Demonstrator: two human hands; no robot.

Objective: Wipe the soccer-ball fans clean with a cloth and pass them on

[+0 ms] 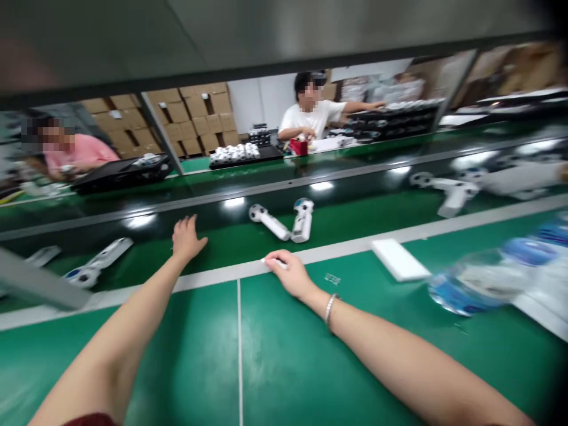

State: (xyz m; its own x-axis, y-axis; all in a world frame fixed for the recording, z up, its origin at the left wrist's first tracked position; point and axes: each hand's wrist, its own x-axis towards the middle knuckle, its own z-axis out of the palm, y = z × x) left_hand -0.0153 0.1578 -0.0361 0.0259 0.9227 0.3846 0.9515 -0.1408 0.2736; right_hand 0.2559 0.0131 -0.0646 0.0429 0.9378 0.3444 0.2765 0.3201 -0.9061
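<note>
My left hand reaches out over the dark green conveyor belt, fingers spread and holding nothing. My right hand rests at the belt's near edge on the white stripe, fingers curled around a small white object that I cannot make out. Two white handheld devices lie on the belt just beyond my hands, close together. Another white device lies on the belt to the left of my left hand. More white devices lie further right on the belt.
A flat white block and blurred blue-and-clear packages sit on the green table at right. A grey bar crosses at left. Two people sit across the line behind black trays; cardboard boxes are stacked behind.
</note>
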